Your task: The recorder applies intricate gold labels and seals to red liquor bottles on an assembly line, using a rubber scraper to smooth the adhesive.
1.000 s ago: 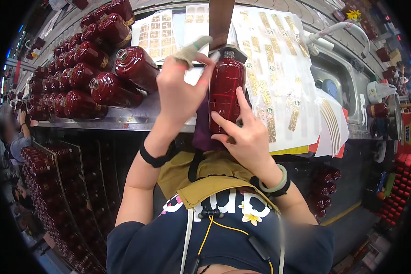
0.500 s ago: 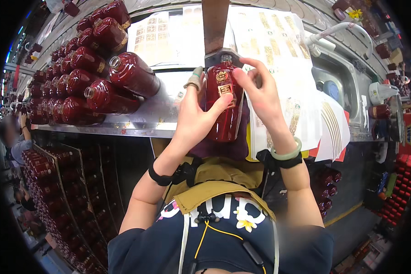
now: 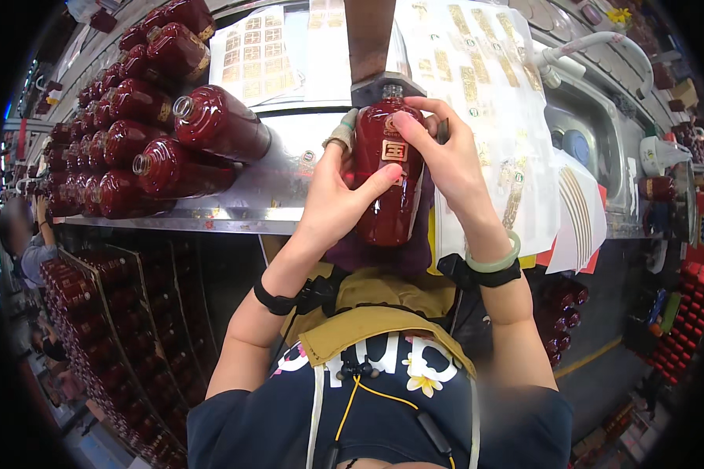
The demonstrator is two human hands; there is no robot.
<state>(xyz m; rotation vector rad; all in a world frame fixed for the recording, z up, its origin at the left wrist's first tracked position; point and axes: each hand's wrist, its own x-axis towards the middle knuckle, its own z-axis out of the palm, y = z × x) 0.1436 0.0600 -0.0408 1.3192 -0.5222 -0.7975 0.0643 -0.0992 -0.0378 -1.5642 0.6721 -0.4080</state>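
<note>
A dark red glass bottle [image 3: 385, 213] with an open clear neck and gold labels lies directly before me, its neck pointing away. My left hand [image 3: 335, 194] is closed around its left side, thumb pressed near the lower label and a covered fingertip by the bottle's upper left. On the other side, my right hand [image 3: 452, 156] grips the shoulder; its thumb lies over the top emblem and its fingers reach around the right edge. A dark purple cloth [image 3: 352, 256] shows beneath the bottle's base.
Several red bottles [image 3: 168, 168] crowd the metal table at left. Gold label sheets [image 3: 252, 59] lie behind, and more sheets [image 3: 477, 86] spread to the right, beside a sink [image 3: 594, 117] with a white curved tap [image 3: 602, 43]. A brown upright post [image 3: 369, 39] stands just past the bottle.
The bottle has rolled slightly, so its labels face up more squarely. My right thumb has shifted onto the top emblem, while both hands keep their hold.
</note>
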